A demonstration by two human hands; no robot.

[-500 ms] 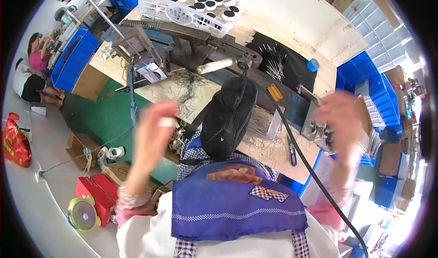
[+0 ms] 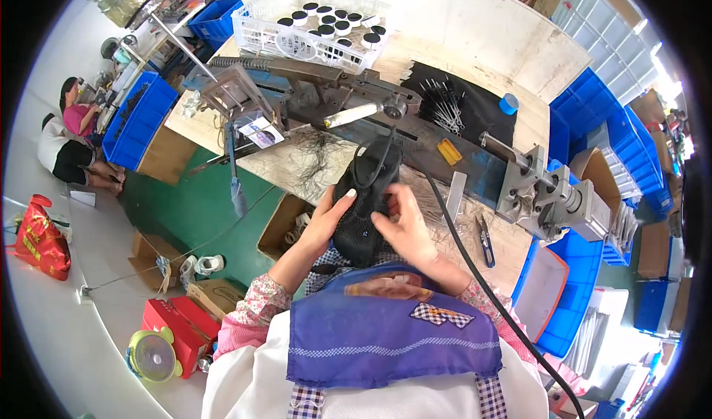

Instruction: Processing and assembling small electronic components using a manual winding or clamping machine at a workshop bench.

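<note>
bench: the big pale wooden bench (image 2: pixel 512 55) fills the upper middle and right of the frame, littered with loose dark strands.

machine: a long grey-blue metal machine (image 2: pixel 415 133) runs across it from upper left down to right centre, ending in a blocky silver metal end piece (image 2: pixel 552 196).

basket: a white plastic lattice basket (image 2: pixel 261 27) of black-and-white round lidded pots sits at the top centre, well behind everything else.

mesh piece: the black mesh fabric cap-shaped piece (image 2: pixel 367 196) is dead centre of the frame, right in front of the person's chest. Long axis runs roughly up-down in the frame, top end pointing at the machine, bottom end toward the blue apron bib (image 2: pixel 389 337).

left hand: the left hand (image 2: pixel 326 219) grips the left edge of the mesh piece from the lower left, thumb lying up along it.

right hand: the right hand (image 2: pixel 404 222) clamps the right side, fingers curled onto the mesh face.

which is nearer: honestly a tie, since both hands are closed on it, one per flank, so the piece lies between them, not off to either side. The right covers a bit more of the front.

cable: a black rubber cable (image 2: pixel 475 271) runs from the top of the mesh piece down past the right forearm to the lower right.

scissors: small black-handled scissors (image 2: pixel 486 241) lie on the bench just right of the right hand, not touched.
</note>
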